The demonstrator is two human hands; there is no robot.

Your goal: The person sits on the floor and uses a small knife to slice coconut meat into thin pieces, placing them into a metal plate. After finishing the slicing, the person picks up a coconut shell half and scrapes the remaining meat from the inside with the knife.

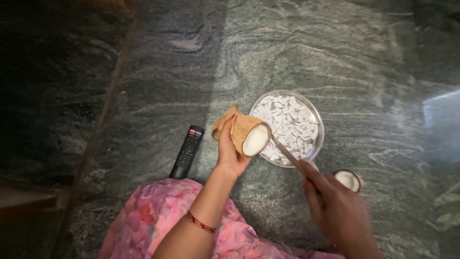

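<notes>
The left hand (230,151) is wrapped around a half coconut (249,134). The brown shell sits in the palm, and the white inside faces toward 4 o'clock. The coconut is held up above the floor (158,72), right beside the bowl, at the bowl's 9 o'clock side.

The right hand (338,211) is closed around the handle of a knife (287,152). The thin metal blade points toward 10 o'clock, and its tip is at the rim of the coconut. The hand looks a bit blurry.

The glass bowl (317,144) is round and sits on the floor. It is full of small white coconut pieces (290,120).

Another half coconut (349,180) lies on the floor at 4 o'clock from the bowl, just beside the right hand. Its white inside faces up.

A black remote control (187,151) lies on the floor at 9 o'clock from the held coconut, near the left hand but not touching it.

The floor is dark green stone with pale wavy lines. The person wears pink flowery cloth (153,216) and a red bangle (201,223) on the left wrist.
</notes>
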